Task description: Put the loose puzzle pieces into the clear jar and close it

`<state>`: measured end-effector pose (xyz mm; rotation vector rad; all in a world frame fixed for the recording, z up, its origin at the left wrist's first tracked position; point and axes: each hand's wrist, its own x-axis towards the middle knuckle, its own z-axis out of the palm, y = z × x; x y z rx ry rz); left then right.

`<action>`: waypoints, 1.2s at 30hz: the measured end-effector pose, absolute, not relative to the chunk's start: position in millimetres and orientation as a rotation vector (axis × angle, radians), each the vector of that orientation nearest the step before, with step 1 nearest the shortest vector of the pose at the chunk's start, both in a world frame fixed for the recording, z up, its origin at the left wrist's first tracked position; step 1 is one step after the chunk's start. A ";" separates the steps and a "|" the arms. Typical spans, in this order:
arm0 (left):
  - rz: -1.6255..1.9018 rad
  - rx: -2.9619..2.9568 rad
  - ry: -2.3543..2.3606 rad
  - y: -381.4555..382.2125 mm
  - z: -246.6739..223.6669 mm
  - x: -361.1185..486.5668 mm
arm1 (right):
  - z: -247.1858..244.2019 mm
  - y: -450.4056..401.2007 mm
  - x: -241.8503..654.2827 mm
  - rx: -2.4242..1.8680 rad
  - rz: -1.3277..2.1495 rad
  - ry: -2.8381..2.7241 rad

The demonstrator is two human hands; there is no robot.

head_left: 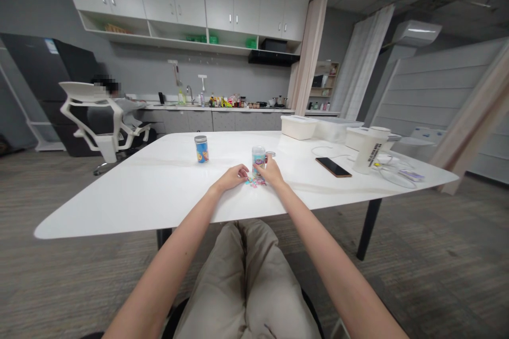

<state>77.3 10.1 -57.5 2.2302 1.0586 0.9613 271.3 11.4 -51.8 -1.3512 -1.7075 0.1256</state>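
Note:
A clear jar with a colourful label [258, 158] stands upright on the white table [159, 190]. My right hand [271, 170] is wrapped around its right side, thumb in front. Small multicoloured pieces [255, 182] lie in a loose pile at the foot of the jar. My left hand [234, 177] rests on the tabletop just left of that pile, fingers bent and apart, tips at its edge. Whether a piece sits under those fingertips is too small to see. Behind my right hand lies a round silver lid [271, 154], partly covered by the fingers.
A blue-labelled jar with a silver lid [201, 149] stands to the left. On the right are a phone [333, 167], a white tumbler [368, 153], cables and storage boxes [299, 127]. A person sits in a white chair [105, 116] beyond the table.

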 end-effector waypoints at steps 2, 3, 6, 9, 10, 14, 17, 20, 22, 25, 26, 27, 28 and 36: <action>0.983 2.206 1.054 10.3 -56.9 78.2 | -51.2 10.6 271.6 -1.353 0.135 -1.711; 1.001 2.188 1.050 10.1 -56.0 78.8 | -51.1 10.4 271.6 -1.355 0.138 -1.712; 1.126 2.105 1.045 8.4 -49.7 80.3 | -50.9 10.7 271.3 -1.351 0.137 -1.709; 1.410 2.016 1.099 4.4 -38.2 80.7 | -50.6 11.4 270.4 -1.315 0.124 -1.720; 1.530 1.990 1.132 2.5 -33.9 80.7 | -50.2 11.4 270.1 -1.297 0.115 -1.731; 1.882 1.979 1.253 -7.0 -20.3 81.1 | -47.3 8.3 270.1 -1.209 0.026 -1.833; 1.902 2.046 1.260 -13.1 -17.6 82.9 | -44.0 3.8 270.2 -1.149 -0.078 -1.950; 1.766 2.139 1.195 -16.2 -18.5 85.0 | -41.7 0.6 269.1 -1.112 -0.113 -2.013; 1.675 2.203 1.143 -16.3 -19.2 85.6 | -41.2 -0.3 268.2 -1.094 -0.114 -2.021; 1.717 2.247 1.162 -12.9 -20.4 84.9 | -41.2 -0.2 267.7 -1.094 -0.127 -1.983; 1.761 2.249 1.191 -11.0 -21.3 84.3 | -41.3 0.2 267.8 -1.110 -0.126 -1.958; 1.792 2.249 1.224 -9.0 -22.8 83.6 | -41.6 0.8 268.1 -1.132 -0.120 -1.926; 1.793 2.257 1.252 -6.9 -24.8 82.9 | -42.0 1.7 268.4 -1.159 -0.108 -1.890; 0.809 2.589 1.165 -4.7 -44.6 80.0 | -49.3 11.8 272.4 -1.305 -0.039 -1.650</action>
